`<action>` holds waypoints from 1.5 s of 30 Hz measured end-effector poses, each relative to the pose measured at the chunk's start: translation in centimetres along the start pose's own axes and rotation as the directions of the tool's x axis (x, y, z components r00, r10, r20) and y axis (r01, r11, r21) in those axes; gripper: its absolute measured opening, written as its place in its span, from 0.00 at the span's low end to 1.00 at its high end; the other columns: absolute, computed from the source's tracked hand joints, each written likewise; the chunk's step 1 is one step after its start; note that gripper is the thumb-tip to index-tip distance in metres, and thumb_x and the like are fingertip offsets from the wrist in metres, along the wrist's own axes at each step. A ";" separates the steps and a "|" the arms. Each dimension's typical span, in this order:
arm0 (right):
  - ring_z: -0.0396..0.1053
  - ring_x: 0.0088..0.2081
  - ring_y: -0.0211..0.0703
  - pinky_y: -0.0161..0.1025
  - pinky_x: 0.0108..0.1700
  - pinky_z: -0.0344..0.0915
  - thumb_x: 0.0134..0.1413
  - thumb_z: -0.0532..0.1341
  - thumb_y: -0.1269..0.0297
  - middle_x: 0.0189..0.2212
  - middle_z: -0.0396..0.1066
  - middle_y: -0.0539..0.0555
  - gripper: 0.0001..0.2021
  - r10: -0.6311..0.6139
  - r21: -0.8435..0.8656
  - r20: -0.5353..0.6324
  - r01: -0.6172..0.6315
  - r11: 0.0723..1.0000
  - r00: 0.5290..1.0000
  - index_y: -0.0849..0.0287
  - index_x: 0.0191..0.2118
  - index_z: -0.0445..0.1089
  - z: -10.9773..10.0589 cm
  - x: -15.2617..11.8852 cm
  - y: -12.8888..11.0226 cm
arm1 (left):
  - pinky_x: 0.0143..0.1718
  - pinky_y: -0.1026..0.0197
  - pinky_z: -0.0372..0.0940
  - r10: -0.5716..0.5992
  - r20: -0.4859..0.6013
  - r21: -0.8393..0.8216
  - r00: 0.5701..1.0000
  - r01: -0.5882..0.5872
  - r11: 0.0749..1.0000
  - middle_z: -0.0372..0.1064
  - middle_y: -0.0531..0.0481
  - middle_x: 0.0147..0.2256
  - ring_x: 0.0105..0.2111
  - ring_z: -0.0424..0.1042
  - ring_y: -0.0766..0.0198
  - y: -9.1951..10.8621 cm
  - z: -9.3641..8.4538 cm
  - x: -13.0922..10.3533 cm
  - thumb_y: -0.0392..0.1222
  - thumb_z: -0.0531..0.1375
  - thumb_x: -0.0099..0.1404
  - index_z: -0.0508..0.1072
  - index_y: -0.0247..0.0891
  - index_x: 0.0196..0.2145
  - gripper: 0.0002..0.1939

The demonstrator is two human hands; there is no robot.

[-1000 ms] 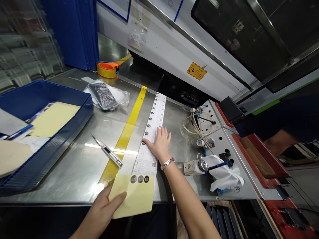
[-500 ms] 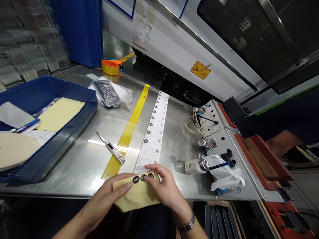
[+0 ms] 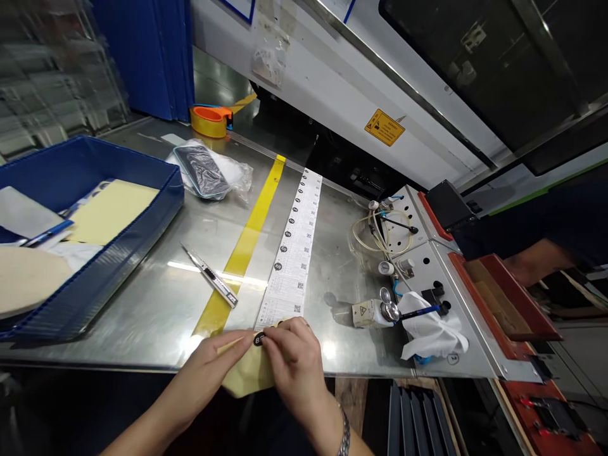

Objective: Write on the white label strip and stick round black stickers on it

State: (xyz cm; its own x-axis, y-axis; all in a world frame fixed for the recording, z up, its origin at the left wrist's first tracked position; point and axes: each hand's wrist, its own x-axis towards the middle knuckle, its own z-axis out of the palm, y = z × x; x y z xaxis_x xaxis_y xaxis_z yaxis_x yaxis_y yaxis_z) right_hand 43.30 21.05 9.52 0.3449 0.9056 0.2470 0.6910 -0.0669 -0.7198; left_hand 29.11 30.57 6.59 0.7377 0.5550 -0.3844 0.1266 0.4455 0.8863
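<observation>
My left hand (image 3: 202, 370) pinches a pale yellow sticker sheet (image 3: 249, 373) at its left edge, thumb on top. This sheet hangs over the table's front edge, partly covered by my fingers. On its upper edge shows a round black sticker (image 3: 258, 339) with white characters. My right hand (image 3: 299, 364) is closed, thumb and forefinger pinching at that sticker's right side; the other stickers are mostly hidden behind the hand. Just beyond my hands, an overlapping row of white printed labels (image 3: 289, 272) runs away across the table, several bearing round black stickers along the left edge.
On the metal table (image 3: 332, 234) lie a utility knife (image 3: 211, 277) and a wrapped phone-like item (image 3: 203, 171). A blue bin (image 3: 118, 269) with papers stands left, an orange tape dispenser (image 3: 209, 120) behind. Right are a pump bottle (image 3: 373, 313), hoses and another person's arm (image 3: 539, 261).
My right hand has turned and moved left over the sheet, its fingertips now pinching at the leftmost sticker. My left hand keeps its hold on the sheet.
</observation>
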 end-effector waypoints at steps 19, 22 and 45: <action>0.70 0.31 0.40 0.35 0.32 0.66 0.55 0.66 0.71 0.29 0.70 0.51 0.04 0.276 0.148 0.139 -0.295 0.944 0.951 0.55 0.32 0.77 -0.5 0.7 -0.4 | 0.45 0.62 0.67 0.058 0.009 0.102 0.998 -0.058 0.993 0.78 0.51 0.40 0.43 0.72 0.55 -1.1 0.0 0.0 0.58 0.57 0.67 0.80 0.45 0.46 0.20; 0.69 0.31 0.41 0.36 0.32 0.66 0.57 0.64 0.71 0.29 0.70 0.52 0.05 0.195 0.071 0.084 -0.201 0.977 0.977 0.55 0.32 0.76 -0.4 0.4 -0.4 | 0.45 0.62 0.67 0.055 0.009 0.080 0.998 -0.055 0.995 0.78 0.51 0.40 0.43 0.73 0.56 -1.0 0.0 0.0 0.57 0.58 0.67 0.80 0.44 0.46 0.20; 0.69 0.36 0.41 0.37 0.38 0.65 0.58 0.62 0.71 0.32 0.70 0.50 0.06 0.228 0.021 0.060 -0.230 0.973 0.972 0.57 0.30 0.70 -1.1 6.3 3.3 | 0.38 0.61 0.66 -0.093 -0.077 -0.139 0.993 0.082 0.987 0.76 0.49 0.30 0.35 0.72 0.54 -0.3 0.9 0.3 0.57 0.65 0.58 0.80 0.37 0.35 0.19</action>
State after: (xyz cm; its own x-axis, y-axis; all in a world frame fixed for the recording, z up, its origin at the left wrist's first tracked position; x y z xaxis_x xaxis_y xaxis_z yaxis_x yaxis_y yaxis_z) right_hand 48.46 26.12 9.41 0.4545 0.8900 0.0367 0.5798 -0.2643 -0.7707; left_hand 29.91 30.02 6.45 0.6699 0.5634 -0.4835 0.0931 0.5824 0.8076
